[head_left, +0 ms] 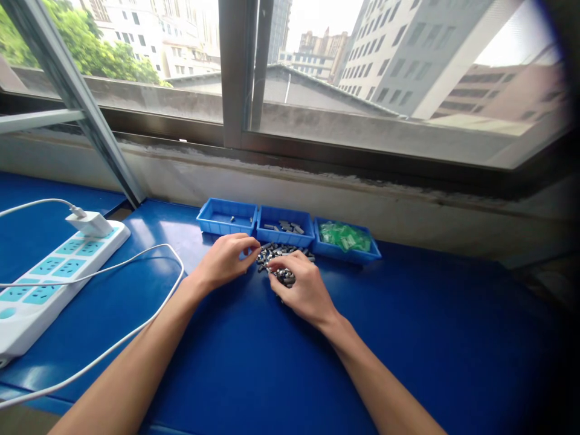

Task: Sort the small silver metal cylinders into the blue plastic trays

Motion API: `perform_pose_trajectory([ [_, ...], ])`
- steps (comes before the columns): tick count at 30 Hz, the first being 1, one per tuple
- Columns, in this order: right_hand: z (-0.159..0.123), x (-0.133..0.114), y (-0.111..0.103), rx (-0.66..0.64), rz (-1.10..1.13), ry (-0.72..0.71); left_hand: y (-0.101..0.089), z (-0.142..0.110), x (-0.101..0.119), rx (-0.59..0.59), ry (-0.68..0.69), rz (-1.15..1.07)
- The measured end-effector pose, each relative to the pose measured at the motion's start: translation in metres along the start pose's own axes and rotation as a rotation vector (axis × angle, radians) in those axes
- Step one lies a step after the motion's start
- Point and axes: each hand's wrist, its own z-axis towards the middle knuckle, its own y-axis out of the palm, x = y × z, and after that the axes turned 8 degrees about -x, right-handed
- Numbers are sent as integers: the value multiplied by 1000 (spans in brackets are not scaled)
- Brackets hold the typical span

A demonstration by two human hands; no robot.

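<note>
A heap of small grey metal parts (277, 257) lies on the blue table (408, 338) in front of three small blue trays. My left hand (225, 260) rests at the heap's left edge, fingers curled in a pinch at the parts; what it grips is too small to make out. My right hand (301, 287) sits on the heap's near side, fingers bent over several parts, thumb and forefinger pinched together. The left tray (212, 216) holds a couple of parts, the middle tray (267, 217) several grey parts, the right tray (369, 252) green pieces.
A white power strip (49, 272) with a plugged-in white charger (90, 222) lies at the left; its white cables (149, 314) loop across the table near my left forearm. A wall and window run behind the trays.
</note>
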Motion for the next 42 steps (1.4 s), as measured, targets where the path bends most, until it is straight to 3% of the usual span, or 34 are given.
perform_pose_trajectory([
  [3, 1, -2, -2, 72, 170, 91, 1, 0, 5, 21, -22, -106],
  [10, 7, -4, -8, 141, 889, 353, 2, 3, 15, 17, -49, -240],
  [17, 10, -5, -13, 192, 1162, 443, 5, 2, 27, 39, -46, -421],
  [22, 9, -1, -10, 172, 1139, 441, 4, 2, 33, 56, -3, -478],
  [28, 8, 3, -7, 136, 1081, 438, 2, 2, 31, 56, 93, -368],
  [36, 9, 1, -6, 92, 1029, 438, 1, 2, 22, 102, 26, -332],
  [42, 9, -1, -3, 67, 820, 404, 3, 3, 18, 75, 13, -338],
])
